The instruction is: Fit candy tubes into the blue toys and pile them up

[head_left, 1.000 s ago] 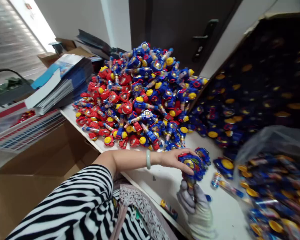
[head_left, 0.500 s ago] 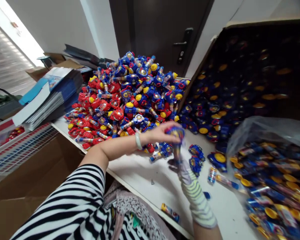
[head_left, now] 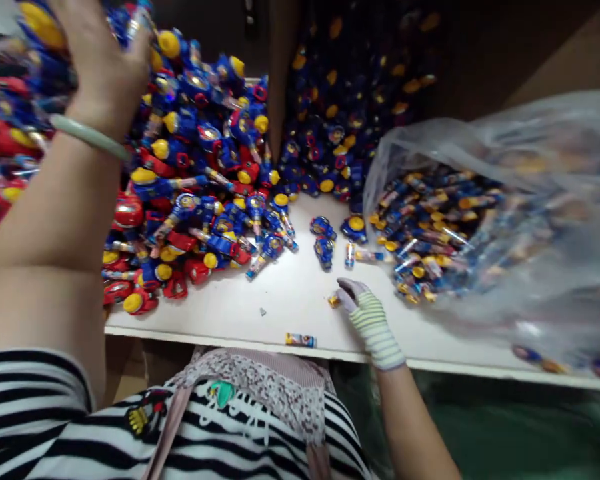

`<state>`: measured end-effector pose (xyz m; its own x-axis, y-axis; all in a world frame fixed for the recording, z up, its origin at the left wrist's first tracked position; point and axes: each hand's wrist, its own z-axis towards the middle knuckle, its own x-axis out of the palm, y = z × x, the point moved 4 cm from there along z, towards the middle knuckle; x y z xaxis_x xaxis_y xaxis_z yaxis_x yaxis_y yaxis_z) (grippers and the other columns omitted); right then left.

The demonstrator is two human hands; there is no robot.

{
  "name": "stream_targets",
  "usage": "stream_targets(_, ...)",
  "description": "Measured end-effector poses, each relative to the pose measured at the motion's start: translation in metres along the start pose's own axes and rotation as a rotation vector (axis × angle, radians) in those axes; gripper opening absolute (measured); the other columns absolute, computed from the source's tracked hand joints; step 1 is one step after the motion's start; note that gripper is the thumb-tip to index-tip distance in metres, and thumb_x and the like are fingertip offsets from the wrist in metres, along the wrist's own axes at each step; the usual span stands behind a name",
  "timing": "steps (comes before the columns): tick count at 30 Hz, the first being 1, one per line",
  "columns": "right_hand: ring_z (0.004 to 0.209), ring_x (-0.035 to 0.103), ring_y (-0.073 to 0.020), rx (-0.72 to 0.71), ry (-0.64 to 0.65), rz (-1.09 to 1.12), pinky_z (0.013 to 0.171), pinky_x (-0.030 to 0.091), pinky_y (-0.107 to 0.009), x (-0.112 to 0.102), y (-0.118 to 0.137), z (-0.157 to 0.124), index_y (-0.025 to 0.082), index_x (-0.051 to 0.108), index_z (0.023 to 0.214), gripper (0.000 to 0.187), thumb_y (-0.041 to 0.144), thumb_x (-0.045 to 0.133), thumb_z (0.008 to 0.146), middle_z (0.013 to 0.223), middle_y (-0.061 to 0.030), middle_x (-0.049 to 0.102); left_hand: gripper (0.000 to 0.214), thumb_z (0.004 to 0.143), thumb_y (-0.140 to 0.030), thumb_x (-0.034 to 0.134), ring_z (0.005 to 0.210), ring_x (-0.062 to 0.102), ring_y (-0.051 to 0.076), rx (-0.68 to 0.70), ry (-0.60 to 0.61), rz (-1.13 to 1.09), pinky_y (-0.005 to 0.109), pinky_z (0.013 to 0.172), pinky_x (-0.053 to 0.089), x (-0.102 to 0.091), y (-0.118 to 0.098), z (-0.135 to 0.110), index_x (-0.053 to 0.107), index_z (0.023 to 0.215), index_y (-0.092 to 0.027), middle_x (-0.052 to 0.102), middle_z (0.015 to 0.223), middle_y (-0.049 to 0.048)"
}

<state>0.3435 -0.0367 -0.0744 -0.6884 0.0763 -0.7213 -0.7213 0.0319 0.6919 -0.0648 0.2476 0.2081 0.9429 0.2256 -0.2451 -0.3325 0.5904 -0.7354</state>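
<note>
My left hand (head_left: 100,60), with a pale green bangle (head_left: 87,133) on the wrist, is raised over the big heap of red and blue toys (head_left: 195,173) at the upper left. Its fingers curl around a blue toy (head_left: 130,20) at the frame's top edge; motion blur hides the grip's details. My right hand (head_left: 367,310), in a striped knit glove, rests low on the white table (head_left: 290,300). Its fingertips pinch a small yellow-capped tube (head_left: 333,301). A second short tube (head_left: 300,340) lies loose near the table's front edge.
A clear plastic bag (head_left: 505,200) full of small tubes lies open on the right. Behind it a tilted cardboard box (head_left: 360,100) spills blue and yellow toys. Two blue toys (head_left: 323,240) lie loose mid-table. The table's front edge runs just above my striped shirt.
My left hand has carried the blue toy up and left to the heap. My right hand let go of it and dropped to the table onto a small tube. The camera tilted down.
</note>
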Motion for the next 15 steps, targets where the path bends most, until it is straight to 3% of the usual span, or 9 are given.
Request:
stream_targets(2,0.102,0.066,-0.0254,-0.04,0.079,-0.127,0.094,0.051,-0.043,0.0,0.005,-0.002,0.016,0.069,0.114,0.036,0.033,0.047,0.091,0.111,-0.0141,0.071,0.033,0.081,-0.033,0.06,0.142,0.033,0.035,-0.066,0.349,0.015,0.058,0.114,0.022,0.085,0.0,-0.062,0.063,0.108,-0.016,0.056,0.118,0.0032)
stream_targets(3,0.102,0.066,-0.0247,-0.066,0.134,-0.177,0.094,0.051,-0.042,0.001,0.008,-0.003,0.016,0.069,0.113,0.034,0.03,0.047,0.091,0.111,-0.0134,0.071,0.033,0.075,-0.029,0.067,0.13,0.048,0.036,-0.076,0.621,0.016,0.059,0.111,0.029,0.132,0.0,-0.1,0.066,0.103,-0.014,0.06,0.108,0.0055)
stream_targets(4,0.103,0.065,-0.0242,-0.088,0.178,-0.222,0.094,0.051,-0.041,0.001,0.011,-0.004,0.017,0.069,0.114,0.034,0.027,0.046,0.092,0.112,-0.0128,0.071,0.033,0.072,-0.025,0.069,0.118,0.056,0.035,-0.055,0.904,0.039,0.058,0.108,0.035,0.176,0.0,-0.14,0.068,0.103,-0.012,0.063,0.104,0.0083)
stream_targets(5,0.104,0.065,-0.024,-0.098,0.2,-0.265,0.095,0.05,-0.04,-0.001,0.013,-0.005,0.017,0.069,0.116,0.034,0.024,0.046,0.091,0.113,-0.0126,0.071,0.038,0.071,-0.019,0.069,0.114,0.058,0.033,-0.009,1.083,0.054,0.055,0.106,0.039,0.212,0.0,-0.177,0.067,0.108,-0.011,0.063,0.109,0.0112)
stream_targets(7,0.108,0.062,-0.0246,-0.07,0.191,-0.354,0.098,0.048,-0.04,-0.009,0.011,-0.009,0.017,0.067,0.121,0.038,0.017,0.046,0.09,0.117,-0.0133,0.069,0.048,0.067,-0.007,0.065,0.117,0.054,0.033,0.124,1.211,0.098,0.05,0.106,0.039,0.265,0.002,-0.233,0.065,0.115,-0.012,0.06,0.12,0.0163)
stream_targets(9,0.113,0.059,-0.0263,-0.036,0.208,-0.426,0.1,0.046,-0.041,-0.015,0.006,-0.016,0.016,0.065,0.125,0.044,0.012,0.048,0.086,0.123,-0.0141,0.066,0.046,0.068,-0.002,0.059,0.118,0.05,0.034,0.208,1.222,0.178,0.049,0.103,0.04,0.295,0.008,-0.268,0.065,0.113,-0.011,0.057,0.123,0.0204)
stream_targets(11,0.117,0.055,-0.0285,-0.051,0.309,-0.465,0.1,0.045,-0.043,-0.013,0.001,-0.026,0.018,0.064,0.128,0.048,0.011,0.053,0.082,0.13,-0.0139,0.063,0.037,0.073,-0.003,0.055,0.112,0.05,0.034,0.251,1.234,0.248,0.048,0.098,0.041,0.305,0.015,-0.289,0.066,0.107,-0.01,0.057,0.118,0.022)
stream_targets(13,0.117,0.054,-0.0297,-0.052,0.363,-0.482,0.098,0.045,-0.045,-0.006,-0.004,-0.035,0.019,0.063,0.128,0.047,0.014,0.057,0.082,0.131,-0.0151,0.061,0.033,0.074,-0.01,0.058,0.108,0.05,0.034,0.263,1.233,0.256,0.046,0.095,0.042,0.301,0.021,-0.301,0.066,0.106,-0.011,0.058,0.112,0.0201)
stream_targets(15,0.11,0.057,-0.029,-0.004,0.314,-0.46,0.095,0.046,-0.044,0.001,-0.009,-0.036,0.017,0.065,0.123,0.039,0.02,0.056,0.085,0.122,-0.0164,0.065,0.039,0.071,-0.018,0.067,0.111,0.048,0.033,0.207,1.188,0.185,0.045,0.098,0.04,0.288,0.024,-0.309,0.064,0.109,-0.013,0.057,0.112,0.0171)
